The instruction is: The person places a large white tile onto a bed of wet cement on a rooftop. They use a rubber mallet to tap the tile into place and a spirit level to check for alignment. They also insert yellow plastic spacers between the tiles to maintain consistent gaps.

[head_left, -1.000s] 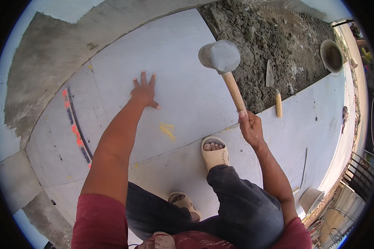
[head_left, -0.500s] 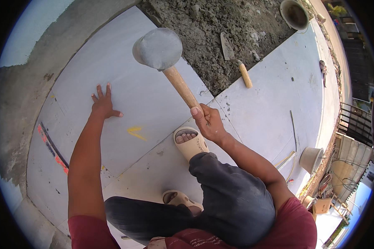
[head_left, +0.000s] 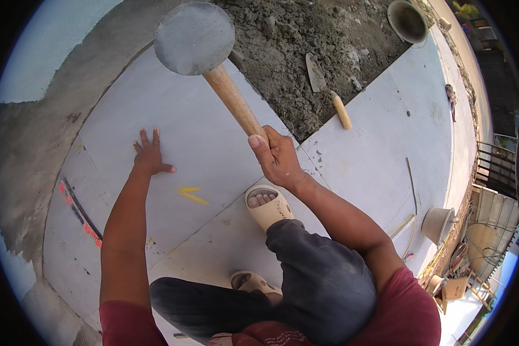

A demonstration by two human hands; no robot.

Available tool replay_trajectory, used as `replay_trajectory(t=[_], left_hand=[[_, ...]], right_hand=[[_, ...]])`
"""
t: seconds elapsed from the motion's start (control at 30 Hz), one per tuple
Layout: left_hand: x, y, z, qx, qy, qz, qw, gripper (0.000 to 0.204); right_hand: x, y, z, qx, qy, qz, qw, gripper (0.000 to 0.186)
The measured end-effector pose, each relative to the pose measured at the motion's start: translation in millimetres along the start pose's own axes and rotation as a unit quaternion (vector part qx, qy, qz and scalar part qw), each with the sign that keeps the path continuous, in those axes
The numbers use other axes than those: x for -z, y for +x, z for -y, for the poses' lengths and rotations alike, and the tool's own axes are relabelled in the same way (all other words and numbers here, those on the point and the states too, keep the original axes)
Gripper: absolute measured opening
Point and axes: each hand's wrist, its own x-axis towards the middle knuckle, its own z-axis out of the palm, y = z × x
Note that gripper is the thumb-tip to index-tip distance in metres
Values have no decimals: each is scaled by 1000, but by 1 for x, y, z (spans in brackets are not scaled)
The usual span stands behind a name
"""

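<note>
My right hand (head_left: 277, 153) is closed around the wooden handle of a large mallet (head_left: 193, 37) with a pale grey round head, held raised over a big pale grey slab (head_left: 207, 121). My left hand (head_left: 150, 153) rests spread on that slab, left of two yellow marks (head_left: 193, 196). Beyond the slab's edge lies rough wet mortar (head_left: 277, 63), with a trowel (head_left: 340, 112) lying at its right edge. My sandalled foot (head_left: 262, 202) is below my right hand.
A metal bowl (head_left: 406, 23) sits at the upper right, a grey bucket (head_left: 437, 225) at the right. A concrete border (head_left: 63, 115) runs along the left. Beyond the paving at right are a black grille (head_left: 495, 164) and piled boards (head_left: 481, 230).
The view shifted, moving the mortar leftward in the picture. The mallet rose toward the upper left, its head now showing as a round face. My left hand stayed spread on the slab.
</note>
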Motion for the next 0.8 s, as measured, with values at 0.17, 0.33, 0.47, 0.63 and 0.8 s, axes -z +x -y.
replay_trajectory(t=[0.17, 0.33, 0.47, 0.63, 0.8], left_hand=[[-1, 7, -13, -31, 7, -15, 999, 153], [-7, 1, 4, 16, -11, 5, 1000, 151], [0, 0, -3, 5, -27, 2, 1000, 151], [-2, 8, -13, -9, -35, -8, 999, 151], [-14, 2, 11, 9, -72, -9, 997, 150]], right_hand=[[-15, 20, -119, -74, -160, 14, 984, 57], [-21, 56, -20, -81, -92, 39, 992, 62], [-26, 61, -1, 26, -54, 3, 998, 63], [-35, 88, -84, -74, -162, 9, 984, 61], [-45, 124, -1, 19, -83, -18, 996, 58]])
